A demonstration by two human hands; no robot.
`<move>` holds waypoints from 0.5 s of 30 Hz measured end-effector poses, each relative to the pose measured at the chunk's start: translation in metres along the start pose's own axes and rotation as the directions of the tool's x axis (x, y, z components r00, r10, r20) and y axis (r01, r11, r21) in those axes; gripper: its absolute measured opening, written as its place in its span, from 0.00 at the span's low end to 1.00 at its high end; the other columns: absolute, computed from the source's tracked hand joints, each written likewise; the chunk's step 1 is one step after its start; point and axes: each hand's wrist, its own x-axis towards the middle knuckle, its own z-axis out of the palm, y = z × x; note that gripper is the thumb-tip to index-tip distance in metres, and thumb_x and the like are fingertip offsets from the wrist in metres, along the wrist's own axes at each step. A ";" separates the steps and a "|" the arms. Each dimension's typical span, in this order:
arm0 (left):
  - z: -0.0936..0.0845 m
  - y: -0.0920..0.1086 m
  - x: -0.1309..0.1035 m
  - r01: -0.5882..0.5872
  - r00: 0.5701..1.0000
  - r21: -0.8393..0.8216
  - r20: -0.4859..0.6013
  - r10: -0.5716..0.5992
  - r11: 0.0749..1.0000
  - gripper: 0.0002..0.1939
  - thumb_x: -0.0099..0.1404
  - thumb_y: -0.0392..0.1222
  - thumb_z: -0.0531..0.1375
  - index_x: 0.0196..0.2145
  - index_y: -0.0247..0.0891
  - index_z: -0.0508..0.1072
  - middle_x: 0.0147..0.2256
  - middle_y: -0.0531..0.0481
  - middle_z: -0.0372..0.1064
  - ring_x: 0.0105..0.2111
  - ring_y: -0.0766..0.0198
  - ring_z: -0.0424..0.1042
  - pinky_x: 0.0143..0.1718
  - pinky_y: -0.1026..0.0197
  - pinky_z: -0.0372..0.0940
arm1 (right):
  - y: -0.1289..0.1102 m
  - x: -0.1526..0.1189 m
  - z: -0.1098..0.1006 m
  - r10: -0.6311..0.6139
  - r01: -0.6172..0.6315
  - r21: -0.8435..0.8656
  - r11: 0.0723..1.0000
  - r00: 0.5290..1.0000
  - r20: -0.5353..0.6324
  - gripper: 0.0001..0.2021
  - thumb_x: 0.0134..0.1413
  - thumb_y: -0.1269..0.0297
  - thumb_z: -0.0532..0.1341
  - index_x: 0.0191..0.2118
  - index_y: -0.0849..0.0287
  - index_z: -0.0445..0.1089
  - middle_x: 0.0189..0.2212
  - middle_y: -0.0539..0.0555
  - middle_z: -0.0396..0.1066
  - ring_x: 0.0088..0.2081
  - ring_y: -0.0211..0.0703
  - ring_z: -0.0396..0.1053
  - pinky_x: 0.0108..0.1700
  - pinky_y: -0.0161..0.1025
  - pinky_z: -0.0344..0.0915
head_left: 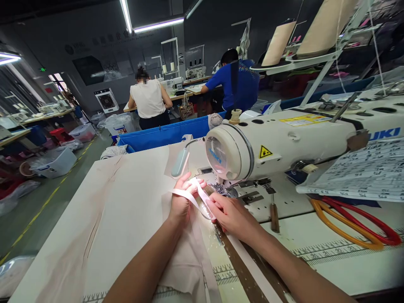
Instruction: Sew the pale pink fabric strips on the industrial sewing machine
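Note:
A pale pink strip [184,193] loops between my two hands, just left of the sewing machine's needle area. My left hand [182,202] is closed around part of the strip, palm turned up, its fingertips near the machine. With thumb and fingers, my right hand [225,212] pinches the strip's other side. Thin pale fabric [184,269] hangs below my left hand over the table edge ruler. The white sewing machine [271,143] stands right behind my hands. A small grey-green lamp [180,163] sits beyond my left fingertips.
Orange-handled scissors [344,225] and red-handled ones [366,221] lie at right, near a wooden-handled tool [274,218] and a printed sheet [362,172]. Sheer fabric [72,252] covers the left table. A blue cloth bin [164,134] lies behind. Two people work farther back.

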 end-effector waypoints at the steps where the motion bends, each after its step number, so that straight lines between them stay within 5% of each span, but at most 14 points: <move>1: -0.001 0.001 0.000 0.002 1.000 0.016 0.015 -0.002 1.000 0.29 0.51 0.36 0.66 0.51 0.36 0.64 0.35 0.47 0.75 0.32 0.61 0.75 0.35 0.61 0.68 | -0.001 -0.001 0.000 -0.015 0.015 -0.005 1.000 1.000 -0.021 0.19 0.61 0.52 0.47 0.22 0.54 0.52 0.16 0.47 0.63 0.19 0.39 0.61 0.24 0.36 0.54; 5: -0.013 0.011 0.008 0.012 0.995 0.172 0.099 -0.029 0.985 0.23 0.50 0.39 0.63 0.45 0.35 0.68 0.20 0.57 0.64 0.16 0.73 0.55 0.18 0.68 0.50 | -0.007 -0.005 0.001 -0.031 0.033 0.013 0.999 0.990 -0.137 0.15 0.61 0.54 0.47 0.26 0.54 0.55 0.20 0.50 0.61 0.25 0.44 0.61 0.31 0.40 0.55; 9: -0.030 0.026 0.019 -0.007 0.972 0.313 0.226 -0.068 0.950 0.16 0.47 0.39 0.60 0.37 0.35 0.70 0.14 0.60 0.54 0.15 0.74 0.44 0.17 0.66 0.39 | -0.009 -0.006 0.006 0.017 0.003 0.132 0.991 0.989 -0.149 0.10 0.58 0.55 0.50 0.39 0.55 0.61 0.29 0.54 0.65 0.31 0.47 0.63 0.38 0.44 0.59; 12: -0.034 0.033 0.023 -0.014 0.963 0.331 0.259 -0.077 0.944 0.13 0.44 0.38 0.59 0.31 0.35 0.71 0.13 0.60 0.52 0.15 0.75 0.42 0.18 0.65 0.37 | -0.010 -0.004 0.008 0.059 -0.073 0.302 0.950 0.997 0.056 0.16 0.57 0.50 0.50 0.43 0.56 0.62 0.24 0.50 0.64 0.23 0.42 0.61 0.29 0.41 0.60; 15: -0.033 0.036 0.024 -0.020 0.963 0.332 0.260 -0.071 0.943 0.11 0.41 0.38 0.59 0.27 0.35 0.70 0.13 0.60 0.51 0.15 0.75 0.43 0.19 0.65 0.37 | -0.011 -0.004 0.006 0.051 -0.200 0.463 0.864 0.948 0.315 0.20 0.56 0.45 0.51 0.40 0.58 0.65 0.16 0.43 0.55 0.15 0.35 0.51 0.19 0.34 0.49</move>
